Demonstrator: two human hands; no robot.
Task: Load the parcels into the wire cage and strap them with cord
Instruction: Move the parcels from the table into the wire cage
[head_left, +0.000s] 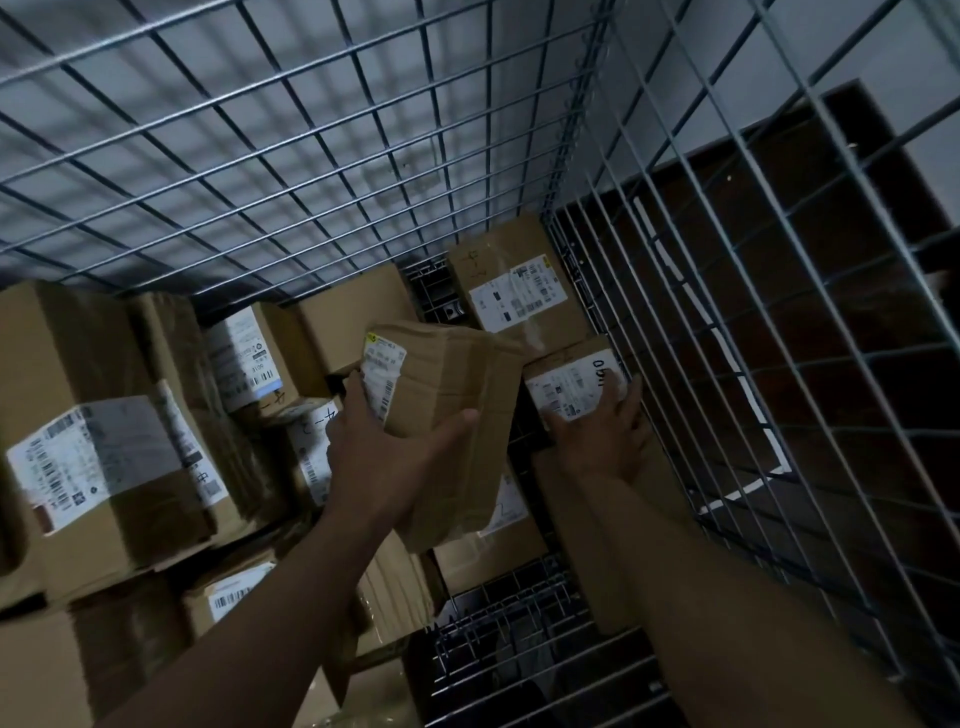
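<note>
Nearest the camera, the bare mesh of the cage floor (519, 623) shows between both forearms.

Left hand (384, 457): closed round the near end of a flat parcel (447, 395), thumb on top, fingers beneath. The parcel is held clear above the load, tilted. Its creased, taped wrapping suggests a light, somewhat pliable item, judged best supported from beneath rather than pinched by the wrapping.

Right hand (602, 441): fingers fairly straight, pressed flat on the labelled top of a small box (566, 376) lying against the cage's right side. It grips nothing.

Stiff cartons (104, 457) are stacked to the left. Beyond, a larger box (514, 280) sits in the far corner of the wire cage (311, 156). No cord is visible.
</note>
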